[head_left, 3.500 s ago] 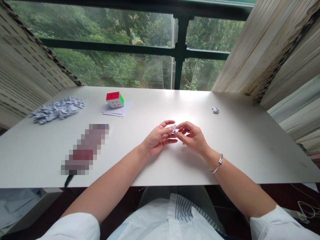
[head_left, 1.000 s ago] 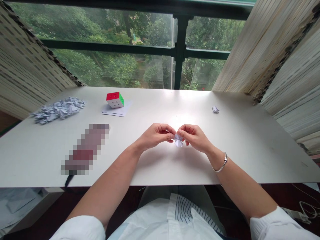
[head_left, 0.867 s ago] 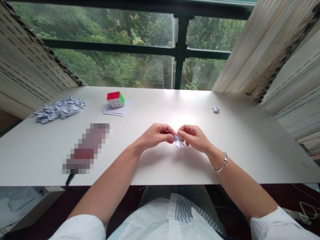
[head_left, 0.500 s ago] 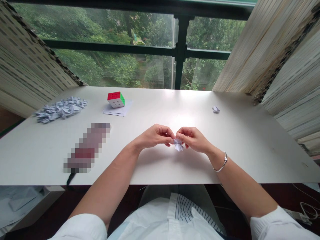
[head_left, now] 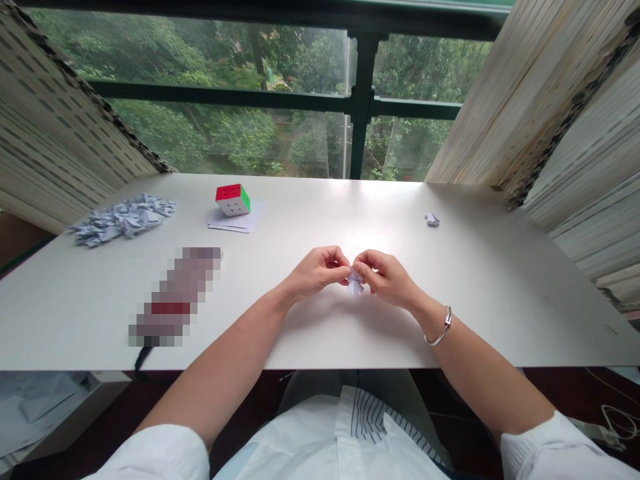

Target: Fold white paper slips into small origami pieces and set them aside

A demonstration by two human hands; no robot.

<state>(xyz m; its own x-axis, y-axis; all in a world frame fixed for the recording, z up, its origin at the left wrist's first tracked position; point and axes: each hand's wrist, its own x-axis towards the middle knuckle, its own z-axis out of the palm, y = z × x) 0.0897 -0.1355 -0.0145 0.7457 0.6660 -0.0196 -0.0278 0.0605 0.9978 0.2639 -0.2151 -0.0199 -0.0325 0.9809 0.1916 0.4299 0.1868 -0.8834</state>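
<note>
Between my two hands is a small folded piece of white paper point(head_left: 355, 287), held above the white table point(head_left: 310, 340). My left hand point(head_left: 324, 270) pinches it from the left with thumb and fingers. From the other side my right hand point(head_left: 380, 273) grips it the same way, fingertips close to those of the left. Its upper part is hidden behind my fingers; pointed flaps show below them. A silver bracelet point(head_left: 439, 327) circles my right wrist.
A heap of folded papers point(head_left: 123, 219) lies at the back left. Near it, a puzzle cube point(head_left: 233, 201) rests on paper sheets point(head_left: 253, 221). A blurred-out long object point(head_left: 175, 297) lies front left. One small folded paper point(head_left: 432, 220) sits back right, before the window point(head_left: 280, 133).
Both hands have risen slightly together with the folded paper. The left hand has turned a little, its fingers more curled. Everything on the table stays where it was.
</note>
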